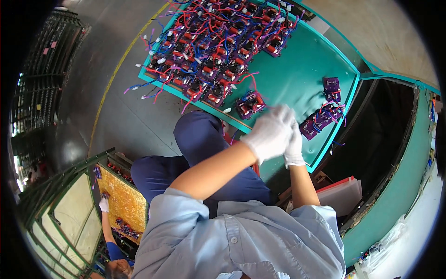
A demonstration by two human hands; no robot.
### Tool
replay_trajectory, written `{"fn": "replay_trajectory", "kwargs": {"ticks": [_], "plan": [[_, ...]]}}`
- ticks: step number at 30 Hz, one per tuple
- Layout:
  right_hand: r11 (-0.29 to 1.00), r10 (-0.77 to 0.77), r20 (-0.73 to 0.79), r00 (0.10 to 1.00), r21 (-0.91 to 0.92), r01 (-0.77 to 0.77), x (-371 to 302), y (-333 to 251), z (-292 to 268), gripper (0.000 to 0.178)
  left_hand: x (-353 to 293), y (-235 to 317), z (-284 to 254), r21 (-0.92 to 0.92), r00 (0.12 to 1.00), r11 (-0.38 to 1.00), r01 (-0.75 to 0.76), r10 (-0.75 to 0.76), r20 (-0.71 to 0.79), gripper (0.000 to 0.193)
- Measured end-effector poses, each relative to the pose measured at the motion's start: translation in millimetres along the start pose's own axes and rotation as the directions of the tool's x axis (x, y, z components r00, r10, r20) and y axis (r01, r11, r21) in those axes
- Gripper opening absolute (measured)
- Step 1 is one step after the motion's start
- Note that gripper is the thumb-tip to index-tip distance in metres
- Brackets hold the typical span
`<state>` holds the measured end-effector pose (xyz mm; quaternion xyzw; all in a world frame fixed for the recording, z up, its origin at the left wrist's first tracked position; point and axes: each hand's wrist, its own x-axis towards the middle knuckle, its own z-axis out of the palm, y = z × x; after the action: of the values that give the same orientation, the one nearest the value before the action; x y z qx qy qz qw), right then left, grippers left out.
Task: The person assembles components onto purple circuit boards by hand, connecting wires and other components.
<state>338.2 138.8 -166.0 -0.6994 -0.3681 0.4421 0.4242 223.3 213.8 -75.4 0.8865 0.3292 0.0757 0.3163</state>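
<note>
Gloved hands meeting over the green counter [297, 79]

The left hand [269, 135] is overlapping the right hand [293, 146], fingers hidden, grip impossible to tell; purple circuit boards [320, 118] are lying just beside, within easy reach.

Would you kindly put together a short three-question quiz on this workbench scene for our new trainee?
1. True or false: both of the person's hands wear white gloves.
2. Where do most of the purple circuit boards with red and blue wires lie on the green metal tray? A) far left part B) near right corner C) on the floor
3. What colour is the person's shirt?

Key:
1. True: left hand and right hand are gloved, close together over the green metal tray.
2. A: the purple circuit boards with red and blue wires crowd the far left part.
3. Light blue shirt.
</note>
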Motion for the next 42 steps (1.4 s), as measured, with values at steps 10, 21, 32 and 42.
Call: {"fn": "replay_trajectory", "kwargs": {"ticks": [10,21,32,42], "plan": [[0.595,-0.239,0.178,0.954,-0.75,0.289,63.7,-7.9,67.9,0.045,-89.8,-39.9,2.5,-0.641,0.944,0.763,0.077,-0.263,-0.2,0.018],[0.625,-0.191,-0.026,0.981,-0.774,0.101,168.5,-31.3,43.6,0.018,-83.1,-45.6,10.8,-0.562,0.901,0.827,0.01,-0.251,-0.354,0.019],[0.892,0.156,-0.433,0.888,-0.324,-0.315,190.5,-31.9,79.3,0.023,-88.2,-46.1,13.1,-0.527,0.889,0.849,0.043,-0.272,-0.367,0.019],[0.735,0.493,-0.23,0.839,0.626,-0.26,189.5,-22.0,89.0,0.011,-90.5,-49.6,13.5,-0.523,0.893,0.852,0.033,-0.26,-0.367,0.02]]}}
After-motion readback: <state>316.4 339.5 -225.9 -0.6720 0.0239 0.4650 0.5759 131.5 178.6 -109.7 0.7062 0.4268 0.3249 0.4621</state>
